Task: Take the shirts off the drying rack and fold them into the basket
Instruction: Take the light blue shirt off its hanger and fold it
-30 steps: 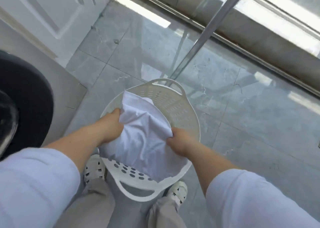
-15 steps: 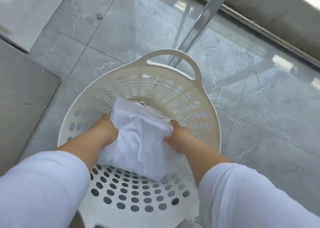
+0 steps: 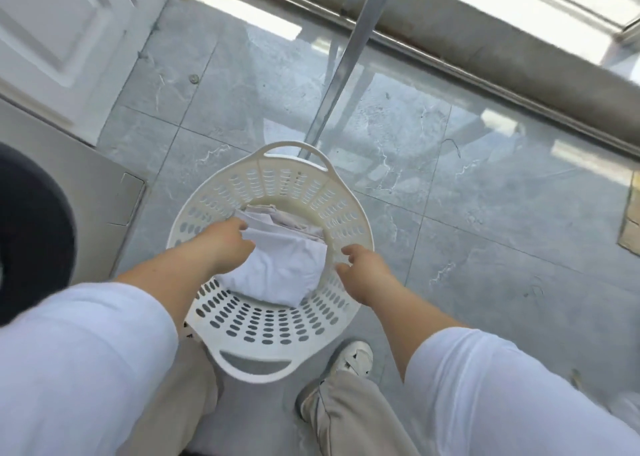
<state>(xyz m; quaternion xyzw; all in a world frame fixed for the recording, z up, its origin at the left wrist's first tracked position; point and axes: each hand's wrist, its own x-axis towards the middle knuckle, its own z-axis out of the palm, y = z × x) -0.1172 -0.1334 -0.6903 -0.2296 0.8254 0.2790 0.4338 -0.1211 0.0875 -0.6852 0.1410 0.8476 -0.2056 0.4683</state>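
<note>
A white perforated laundry basket [image 3: 277, 178] stands on the floor between my feet. A folded white shirt [image 3: 287, 272] lies inside it, on top of another pale folded garment [image 3: 273, 216]. My left hand [image 3: 228, 244] hovers over the shirt's left edge with loosely bent fingers, gripping nothing. My right hand [image 3: 360, 265] is above the basket's right rim, its fingers relaxed and holding nothing. A slanted metal leg of the drying rack [image 3: 346, 64] comes down to the floor just behind the basket. The shirts on the rack are out of view.
Grey glossy tiles [image 3: 485, 230] spread to the right. A white door [image 3: 52, 40] is at the far left, with a dark round appliance front [image 3: 31, 234] below it. A window track and sill [image 3: 485, 61] run along the back. My shoe [image 3: 349, 355] is beside the basket.
Both hands have let go of the folded white shirt, which now lies in the basket. The hands have lifted and spread apart, and the view has pulled back.
</note>
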